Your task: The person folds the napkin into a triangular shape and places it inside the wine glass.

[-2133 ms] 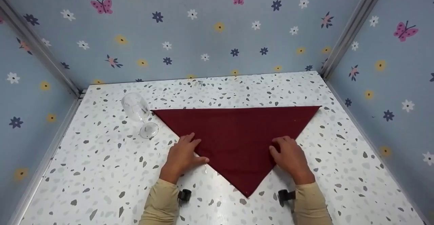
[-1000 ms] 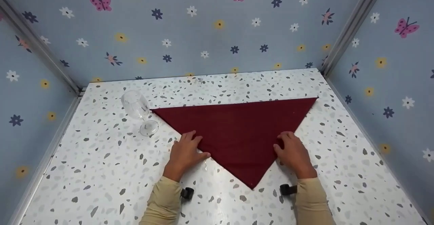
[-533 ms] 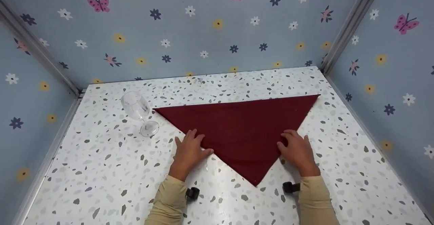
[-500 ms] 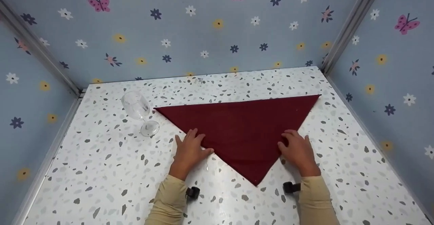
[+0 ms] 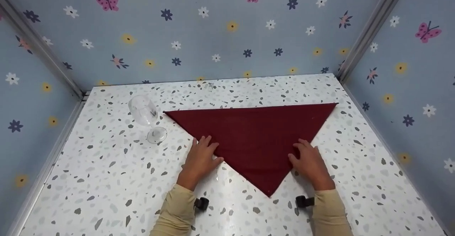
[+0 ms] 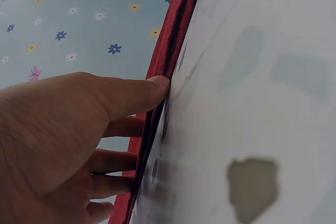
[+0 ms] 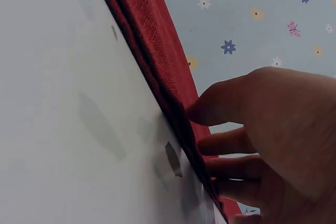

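Observation:
A dark red napkin (image 5: 256, 129), folded into a triangle, lies flat on the speckled white table (image 5: 106, 179) with its tip pointing toward me. My left hand (image 5: 201, 157) rests on its left slanted edge, fingers straight on the cloth (image 6: 168, 40) and thumb (image 6: 142, 90) against the fold. My right hand (image 5: 309, 161) rests likewise on the right slanted edge, its fingers (image 7: 231, 145) lying on the cloth (image 7: 152, 40) and the thumb at the edge. Neither hand lifts the cloth.
A clear wine glass (image 5: 144, 113) stands just left of the napkin's left corner, close to my left hand. Blue walls with flowers and butterflies (image 5: 227, 33) close off the table at the back, left and right.
The napkin has slid a little to the right and turned slightly, its right corner now farther back. Both hands stayed on its slanted edges and shifted with it.

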{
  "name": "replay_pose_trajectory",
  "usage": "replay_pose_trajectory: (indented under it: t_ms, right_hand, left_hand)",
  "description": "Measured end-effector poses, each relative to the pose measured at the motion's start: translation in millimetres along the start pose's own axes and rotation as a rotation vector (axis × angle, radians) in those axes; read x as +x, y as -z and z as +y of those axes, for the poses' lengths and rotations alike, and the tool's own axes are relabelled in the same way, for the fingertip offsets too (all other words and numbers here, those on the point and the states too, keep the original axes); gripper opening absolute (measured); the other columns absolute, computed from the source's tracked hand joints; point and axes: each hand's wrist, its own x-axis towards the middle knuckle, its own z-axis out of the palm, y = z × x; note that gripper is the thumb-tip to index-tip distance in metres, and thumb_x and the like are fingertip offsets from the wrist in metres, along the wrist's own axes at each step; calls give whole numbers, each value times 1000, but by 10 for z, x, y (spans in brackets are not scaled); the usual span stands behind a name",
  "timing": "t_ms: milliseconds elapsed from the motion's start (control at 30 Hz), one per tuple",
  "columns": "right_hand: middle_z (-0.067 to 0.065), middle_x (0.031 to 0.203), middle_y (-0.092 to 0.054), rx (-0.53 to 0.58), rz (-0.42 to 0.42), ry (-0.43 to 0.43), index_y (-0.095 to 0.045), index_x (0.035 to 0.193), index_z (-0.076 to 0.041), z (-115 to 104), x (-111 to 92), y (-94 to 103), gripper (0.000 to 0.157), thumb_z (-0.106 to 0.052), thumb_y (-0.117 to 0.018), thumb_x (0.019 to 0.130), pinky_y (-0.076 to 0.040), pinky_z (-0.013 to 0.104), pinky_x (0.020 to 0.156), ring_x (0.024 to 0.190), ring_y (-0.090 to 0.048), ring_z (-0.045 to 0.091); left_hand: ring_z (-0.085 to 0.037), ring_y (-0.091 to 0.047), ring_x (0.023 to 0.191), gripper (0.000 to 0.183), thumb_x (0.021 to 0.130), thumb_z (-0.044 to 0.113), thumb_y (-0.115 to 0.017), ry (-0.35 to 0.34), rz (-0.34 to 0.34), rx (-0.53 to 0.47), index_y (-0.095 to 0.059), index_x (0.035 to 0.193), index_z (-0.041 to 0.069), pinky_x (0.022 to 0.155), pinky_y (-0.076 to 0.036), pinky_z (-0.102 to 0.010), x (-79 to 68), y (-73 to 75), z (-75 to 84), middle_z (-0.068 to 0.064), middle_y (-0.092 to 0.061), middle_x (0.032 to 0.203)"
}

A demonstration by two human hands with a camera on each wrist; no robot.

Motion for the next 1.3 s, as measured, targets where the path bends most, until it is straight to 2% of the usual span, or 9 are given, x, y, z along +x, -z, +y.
replay_pose_trajectory:
  t_ms: [167,267,367,467,600,800,933,1133,1300]
  right_hand:
    - [26,153,-39,61,-31,70,-63,115,3,-13,-13,-14,24,-13,-63,96,-10,58,118,145,-28,43]
    - [25,153,-39,85,-62,101,-64,104,-1,-21,-20,-3,12,-7,-63,93,-11,57,119,146,-27,42]
    - [26,153,-37,93,-107,141,-63,95,-5,-26,-32,2,6,-2,-64,90,-11,59,118,146,-25,44]
    - [26,155,-34,113,-158,180,-64,90,-8,-42,-60,7,10,1,-63,87,-11,60,118,146,-22,46]
    - [24,158,-30,161,-220,207,-64,87,-11,-74,-92,10,17,5,-64,82,-9,58,118,148,-16,45]
    - [23,161,-24,185,-259,230,-63,91,-11,-96,-101,-6,21,5,-66,77,-5,58,119,150,-10,44]
    - [26,161,-23,179,-258,259,-62,94,-10,-117,-123,-25,24,6,-67,75,-5,59,118,149,-9,46]
    - [27,159,-25,185,-251,292,-62,97,-9,-117,-161,-60,30,6,-69,72,-6,61,117,148,-10,48]
    - [24,161,-23,197,-273,281,-64,97,-12,-141,-207,-43,31,4,-71,72,-4,58,119,150,-8,45]
  left_hand:
    - [-43,-42,138,44,89,24,-77,-91,31,-48,-67,126,3,118,-19,-54,-33,-6,43,-23,-53,141]
    - [-42,-41,139,38,89,17,-76,-142,10,-122,-68,123,2,118,-22,-51,-45,-12,73,-22,-54,141]
    - [-40,-38,141,34,89,13,-74,-154,-40,-195,-69,121,3,118,-25,-47,-71,-27,114,-19,-51,145]
    - [-37,-36,143,30,90,13,-71,-149,-88,-231,-71,119,4,115,-31,-45,-102,-44,176,-15,-50,147]
    - [-36,-36,143,29,90,15,-71,-179,-115,-219,-73,118,7,110,-39,-46,-117,-61,265,-13,-51,147]
    - [-42,-36,142,30,90,20,-74,-235,-105,-187,-74,118,9,115,-27,-55,-91,-101,352,-14,-53,145]
    - [-44,-36,141,30,90,21,-75,-240,-73,-175,-74,117,9,115,-23,-61,-137,-150,398,-17,-53,144]
    - [-43,-38,140,29,89,20,-76,-232,-37,-172,-75,115,7,116,-25,-55,-190,-230,507,-18,-53,144]
    - [-40,-37,142,27,88,20,-77,-218,-58,-188,-75,112,8,117,-25,-49,-215,-263,622,-15,-53,144]
